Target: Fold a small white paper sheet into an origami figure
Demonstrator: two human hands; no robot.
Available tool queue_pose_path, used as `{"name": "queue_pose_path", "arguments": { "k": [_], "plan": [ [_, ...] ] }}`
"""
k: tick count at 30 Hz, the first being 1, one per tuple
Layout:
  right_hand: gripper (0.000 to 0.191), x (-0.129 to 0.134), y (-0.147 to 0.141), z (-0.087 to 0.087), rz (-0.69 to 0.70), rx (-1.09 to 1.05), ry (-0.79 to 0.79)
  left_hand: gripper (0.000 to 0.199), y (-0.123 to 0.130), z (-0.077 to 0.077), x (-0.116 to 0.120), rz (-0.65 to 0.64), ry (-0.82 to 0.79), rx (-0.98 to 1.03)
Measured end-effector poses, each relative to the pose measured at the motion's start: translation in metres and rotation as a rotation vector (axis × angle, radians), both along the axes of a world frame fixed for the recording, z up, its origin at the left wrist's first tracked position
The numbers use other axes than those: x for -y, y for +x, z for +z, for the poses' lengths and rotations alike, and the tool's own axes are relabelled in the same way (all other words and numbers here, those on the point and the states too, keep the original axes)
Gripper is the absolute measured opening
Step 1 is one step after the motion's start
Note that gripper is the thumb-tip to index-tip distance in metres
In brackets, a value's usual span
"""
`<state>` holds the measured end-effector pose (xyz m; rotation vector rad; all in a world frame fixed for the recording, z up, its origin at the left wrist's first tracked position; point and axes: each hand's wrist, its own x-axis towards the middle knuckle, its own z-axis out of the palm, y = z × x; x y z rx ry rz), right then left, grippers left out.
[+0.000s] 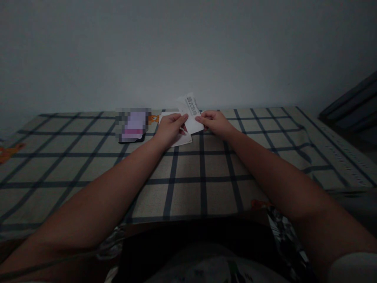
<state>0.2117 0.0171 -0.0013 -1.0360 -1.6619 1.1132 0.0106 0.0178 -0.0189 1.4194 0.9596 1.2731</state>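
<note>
From where I stand, the head view shows a person's two bare arms reaching in from the lower corners of the frame to a small white paper slip with dark printed characters (193, 122), held up at the centre. The left hand (170, 126) pinches the slip's left edge, its thumb on top and its fingers curled beneath. The right hand (216, 122) grips the lower right edge between thumb and bent fingers. The slip tilts, its top leaning toward the left of the frame, and its upper left edge looks uneven; whether it is one layer or more I cannot tell. Below the left hand, a flat white rectangular paper item (182, 140) lies on a cream tablecloth with dark blue checks (188, 167), partly hidden by that hand. Left of centre, near the flat item, lies a dark-edged, phone-like object with a lilac and pink face (134, 125), blurred into blocks. Between the two, an orange printed bear (154, 119) shows on the cloth. A plain grey wall (188, 47) fills the top of the frame, and dark folded fabric (357, 112) sits at the right edge
</note>
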Motion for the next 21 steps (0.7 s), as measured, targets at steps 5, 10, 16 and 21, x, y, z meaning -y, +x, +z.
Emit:
{"name": "queue_pose_path", "arguments": {
  "k": [5,10,16,21],
  "plan": [
    [0.018,0.0015,-0.0021,0.0024,0.001,-0.016,-0.06,0.038,-0.0023,0.0003,-0.0001,0.022,0.006,0.013],
    [0.023,0.0018,-0.0024,0.0032,-0.015,-0.029,-0.067,0.04,-0.0008,0.0016,0.0012,0.034,0.008,-0.019],
    [0.019,-0.0002,-0.0006,-0.0008,0.027,-0.041,-0.061,0.041,-0.0025,-0.0014,-0.0022,0.077,0.031,0.003],
    [0.024,0.0009,-0.0023,0.0008,0.013,-0.033,-0.054,0.041,-0.0024,-0.0038,-0.0046,0.111,0.072,-0.024]
  ]
}}
